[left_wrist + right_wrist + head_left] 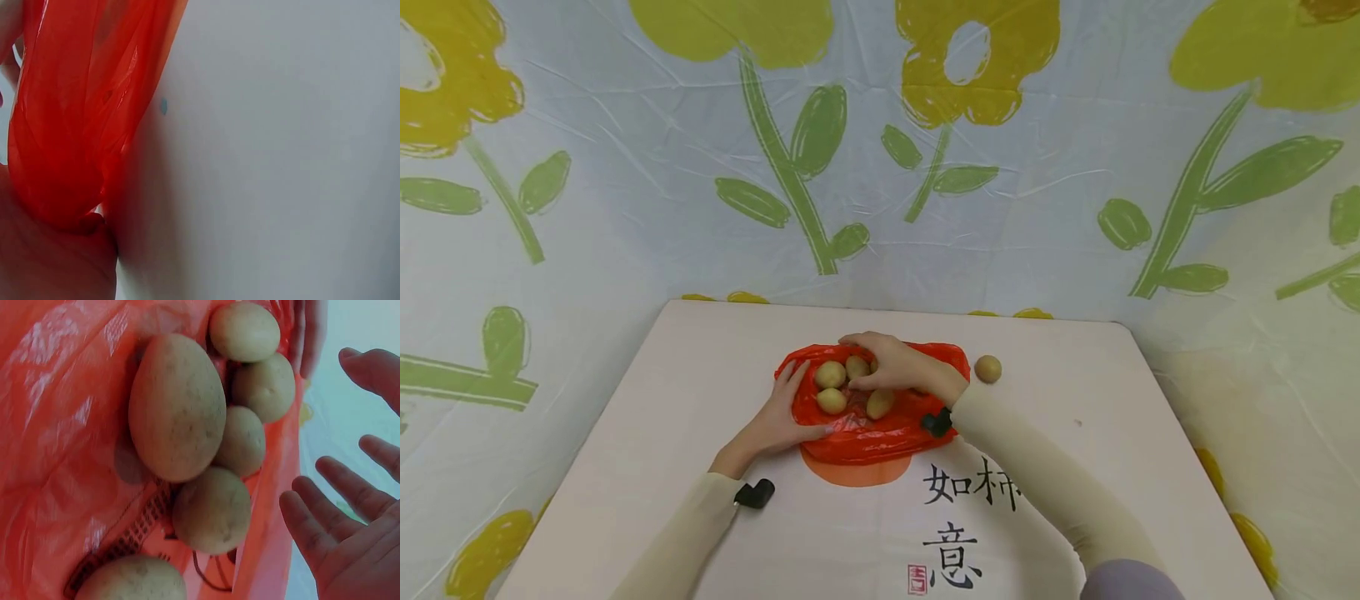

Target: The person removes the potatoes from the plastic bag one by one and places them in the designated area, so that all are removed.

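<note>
- Your work is on the red plastic bag (902,433), spread on the table (1060,450) partly over a printed orange patch (857,473), with the black characters (951,546) on the near side
- The potatoes (830,375) sit in a loose cluster on the bag, between your two hands; a lone potato (988,369) lies on the table just right of the bag, apart from it
- Your left hand (777,423) rests on the bag's left edge, fingers stretched toward the far side and thumb out along the near side, apart from one another rather than pinching
- Your right hand (891,360) is over the far side of the cluster; the right wrist view shows its fingers spread and the palm bare, gripping nothing
- The step in hand looks like handling the potatoes in the opened bag while the left hand steadies its edge; whether they are going in or coming out, you cannot tell from here
- The next move seems to call for closing the right fingers round one potato, with the left edge pressed down so the thin plastic doesn't drag
</note>
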Demonstrator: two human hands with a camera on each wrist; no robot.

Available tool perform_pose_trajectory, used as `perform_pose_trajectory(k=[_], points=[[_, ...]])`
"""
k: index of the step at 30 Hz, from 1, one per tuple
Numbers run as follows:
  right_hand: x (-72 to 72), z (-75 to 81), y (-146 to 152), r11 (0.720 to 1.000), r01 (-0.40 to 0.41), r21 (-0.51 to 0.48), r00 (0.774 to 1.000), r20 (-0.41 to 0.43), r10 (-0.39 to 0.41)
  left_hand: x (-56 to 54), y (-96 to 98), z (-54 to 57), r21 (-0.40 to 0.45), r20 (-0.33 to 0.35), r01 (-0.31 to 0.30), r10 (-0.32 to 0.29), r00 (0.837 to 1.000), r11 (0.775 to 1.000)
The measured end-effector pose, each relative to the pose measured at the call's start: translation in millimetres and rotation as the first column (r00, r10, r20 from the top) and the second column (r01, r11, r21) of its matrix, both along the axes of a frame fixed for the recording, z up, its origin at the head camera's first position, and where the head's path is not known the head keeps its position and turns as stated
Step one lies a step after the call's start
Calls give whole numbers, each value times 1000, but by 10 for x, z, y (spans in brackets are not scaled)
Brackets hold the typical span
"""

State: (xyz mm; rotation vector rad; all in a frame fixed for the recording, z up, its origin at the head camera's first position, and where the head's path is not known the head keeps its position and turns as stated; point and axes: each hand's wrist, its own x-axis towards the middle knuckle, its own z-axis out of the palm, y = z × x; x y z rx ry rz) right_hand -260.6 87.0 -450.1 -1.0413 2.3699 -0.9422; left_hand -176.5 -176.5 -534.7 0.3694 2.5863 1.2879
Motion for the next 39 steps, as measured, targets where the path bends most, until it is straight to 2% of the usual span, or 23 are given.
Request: perform_pose_trajectory(k=[6,12,18,25,34,39], points=[[4,-51,-105,1000,-24,12,1000,14,23,5,-2,9,-2,-13,6,-6,1000,1000],[-45,-125,-186,997,-22,69,1000,-7,22,-11,17,0,1,15,1,-1,1000,1000],[-118,-196,-244,998,-15,66,1000,-3,15,-6,-9,-12,64,70,29,-34,997,998],[-170,-256,-320,998,-19,67,1000,-18,21,10,-132,-27,170,113,-10,-9,994,985],[-175,-356,-359,996,-29,85,999,-38,32,-17,-90,-54,158,69,25,-36,997,987],[-172,-408,-399,996,-34,86,999,-30,37,5,-114,-50,149,77,36,-48,996,988]])
